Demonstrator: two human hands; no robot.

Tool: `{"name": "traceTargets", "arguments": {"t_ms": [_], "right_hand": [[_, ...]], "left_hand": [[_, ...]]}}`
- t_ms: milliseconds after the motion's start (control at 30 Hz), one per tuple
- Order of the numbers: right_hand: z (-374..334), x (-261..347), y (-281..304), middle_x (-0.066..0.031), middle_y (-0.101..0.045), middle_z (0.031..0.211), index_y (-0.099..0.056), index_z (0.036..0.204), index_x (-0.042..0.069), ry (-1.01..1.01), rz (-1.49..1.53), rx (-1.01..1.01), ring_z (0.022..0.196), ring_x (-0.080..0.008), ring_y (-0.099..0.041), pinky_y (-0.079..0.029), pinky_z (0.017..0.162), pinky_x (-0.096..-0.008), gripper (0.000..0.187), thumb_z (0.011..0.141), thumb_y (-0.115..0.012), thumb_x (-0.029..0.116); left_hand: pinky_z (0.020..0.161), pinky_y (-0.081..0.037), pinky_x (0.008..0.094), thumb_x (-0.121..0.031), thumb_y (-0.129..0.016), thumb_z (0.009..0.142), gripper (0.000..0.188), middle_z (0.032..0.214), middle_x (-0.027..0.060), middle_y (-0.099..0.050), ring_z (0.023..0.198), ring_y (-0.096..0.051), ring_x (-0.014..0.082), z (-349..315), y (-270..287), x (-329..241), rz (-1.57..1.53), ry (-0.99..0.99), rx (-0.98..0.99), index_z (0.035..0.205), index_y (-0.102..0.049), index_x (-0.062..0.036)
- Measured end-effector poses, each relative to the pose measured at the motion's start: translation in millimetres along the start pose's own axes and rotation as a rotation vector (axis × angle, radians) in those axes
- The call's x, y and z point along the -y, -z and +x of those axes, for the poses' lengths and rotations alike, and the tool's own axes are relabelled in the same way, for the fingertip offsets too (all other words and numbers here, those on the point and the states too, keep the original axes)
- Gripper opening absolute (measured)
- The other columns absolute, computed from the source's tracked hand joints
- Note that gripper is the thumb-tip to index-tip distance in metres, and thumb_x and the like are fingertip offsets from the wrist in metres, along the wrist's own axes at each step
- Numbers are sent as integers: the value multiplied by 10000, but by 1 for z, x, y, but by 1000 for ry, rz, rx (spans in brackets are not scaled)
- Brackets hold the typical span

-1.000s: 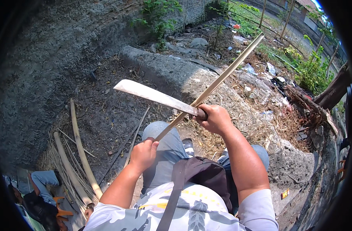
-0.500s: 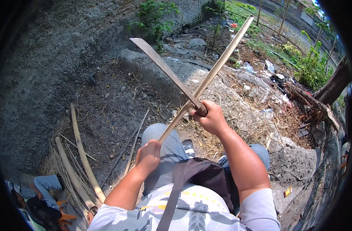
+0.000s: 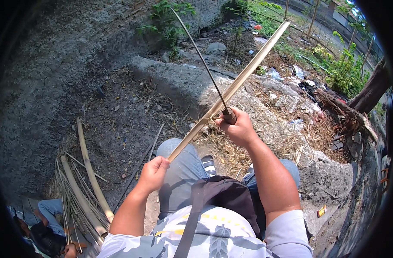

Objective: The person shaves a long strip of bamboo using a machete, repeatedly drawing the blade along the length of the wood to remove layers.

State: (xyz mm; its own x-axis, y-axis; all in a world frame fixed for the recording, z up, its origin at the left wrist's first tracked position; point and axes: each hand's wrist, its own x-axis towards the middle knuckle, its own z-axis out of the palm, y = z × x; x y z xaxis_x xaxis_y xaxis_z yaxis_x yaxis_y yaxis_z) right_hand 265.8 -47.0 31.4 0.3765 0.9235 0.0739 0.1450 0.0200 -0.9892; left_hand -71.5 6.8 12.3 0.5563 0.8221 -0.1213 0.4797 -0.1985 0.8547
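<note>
1. A pale wooden strip (image 3: 248,71) is held aslant in front of the body, its near end above the left knee and its far end raised toward the upper right.
2. The near end of the strip is pinched in the left grip (image 3: 154,175), with the fingers curled around it and the thumb laid along it.
3. The right grip (image 3: 234,126) is closed around the handle (image 3: 229,116) of a machete; the handle is placed just to the right of the strip.
4. The blade (image 3: 201,55) is seen nearly edge-on, pointed toward the upper left, and the strip is crossed by it near the handle. Whether the wood is touched by the blade cannot be told.
5. A small curl of wood is seen on the strip, just left of the right grip.
6. Jeans (image 3: 179,189), a patterned shirt (image 3: 188,234) and a dark bag (image 3: 231,198) are worn by the person; the bag is rested at the lap.
7. At the left, two long poles (image 3: 89,167) are laid beside a bundle of thin sticks (image 3: 67,210).
8. At the lower left, another person (image 3: 52,215) is partly shown.
9. Beyond the knees, a rough concrete block (image 3: 179,77) is seen, with litter (image 3: 297,72) scattered to its right.
</note>
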Motion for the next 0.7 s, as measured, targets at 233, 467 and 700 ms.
{"name": "traceTargets", "arguments": {"t_ms": [233, 467, 700], "right_hand": [[-5, 11, 25, -125, -686, 781, -676, 962, 59, 437, -638, -186, 681, -299, -682, -531, 657, -402, 298, 867, -786, 319], [-9, 4, 1, -76, -679, 704, -608, 821, 128, 658, -1089, 16, 670, -302, -696, -543, 637, -428, 199, 769, -758, 247], [3, -16, 12, -103, -693, 772, -607, 840, 118, 293, -1062, -102, 740, -339, -702, -566, 700, -469, 189, 792, -735, 250]], "left_hand": [[581, -405, 281, -315, -558, 1056, 337, 697, -13, -554, 658, -476, 74, 13, 5, -5, 22, 47, -238, 897, -641, -29], [522, -314, 237, -286, -511, 1084, 283, 662, -66, -462, 574, -374, 37, 22, -6, -19, -287, 131, -34, 942, -623, -69], [467, -280, 232, -368, -502, 1087, 313, 639, -78, -433, 516, -337, 33, 13, -18, -12, -457, 195, 191, 930, -584, -109]]}}
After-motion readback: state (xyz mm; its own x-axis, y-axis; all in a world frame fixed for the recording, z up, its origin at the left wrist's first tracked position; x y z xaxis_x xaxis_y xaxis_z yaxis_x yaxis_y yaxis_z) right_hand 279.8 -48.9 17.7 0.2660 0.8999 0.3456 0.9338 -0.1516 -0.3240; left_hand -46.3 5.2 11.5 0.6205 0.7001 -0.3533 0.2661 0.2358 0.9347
